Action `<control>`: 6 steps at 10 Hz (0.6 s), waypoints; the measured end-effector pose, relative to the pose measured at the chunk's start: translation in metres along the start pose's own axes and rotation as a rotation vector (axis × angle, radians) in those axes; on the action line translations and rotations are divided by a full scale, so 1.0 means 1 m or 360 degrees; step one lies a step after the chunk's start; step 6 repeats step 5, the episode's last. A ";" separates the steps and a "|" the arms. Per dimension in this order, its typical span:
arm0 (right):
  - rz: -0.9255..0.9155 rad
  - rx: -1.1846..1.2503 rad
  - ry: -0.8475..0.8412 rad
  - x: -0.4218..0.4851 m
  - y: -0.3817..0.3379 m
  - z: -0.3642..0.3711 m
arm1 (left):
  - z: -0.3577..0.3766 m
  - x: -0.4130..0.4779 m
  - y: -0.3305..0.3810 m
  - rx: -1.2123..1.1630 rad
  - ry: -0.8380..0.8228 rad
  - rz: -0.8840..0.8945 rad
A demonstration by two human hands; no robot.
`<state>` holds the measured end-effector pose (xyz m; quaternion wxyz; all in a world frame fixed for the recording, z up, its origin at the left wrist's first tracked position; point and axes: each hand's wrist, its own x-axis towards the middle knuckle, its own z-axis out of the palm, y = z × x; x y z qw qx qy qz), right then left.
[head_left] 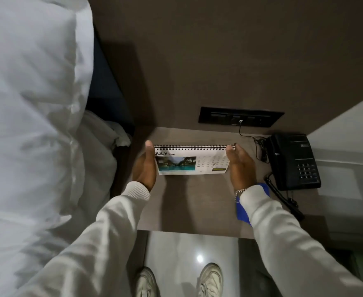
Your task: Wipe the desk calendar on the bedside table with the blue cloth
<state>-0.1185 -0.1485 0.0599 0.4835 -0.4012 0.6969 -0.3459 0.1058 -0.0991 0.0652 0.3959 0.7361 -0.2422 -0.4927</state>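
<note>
I hold the calendar [192,159] by both ends over the worktop [197,202].

My left hand [144,168] grips its left edge, thumb up by the spiral; my right hand [240,166] pinches the right end, fingers [229,152] at the binding. The blue cloth [243,213] lies on the worktop under my right sleeve. A phone [294,160] sits just right, a pillow [30,82] left.

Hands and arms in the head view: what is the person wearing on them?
Both arms are in long, light grey-white sleeves with ribbed knit cuffs. The left hand is bare, with no jewellery showing. The right hand is bare too, with a silver chain bracelet at the wrist, just above the cuff. No gloves, no watch visible.
</note>
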 end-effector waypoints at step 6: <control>-0.0051 0.0336 -0.0042 0.076 -0.007 0.034 | -0.001 0.127 0.009 0.0066 -0.0070 0.0216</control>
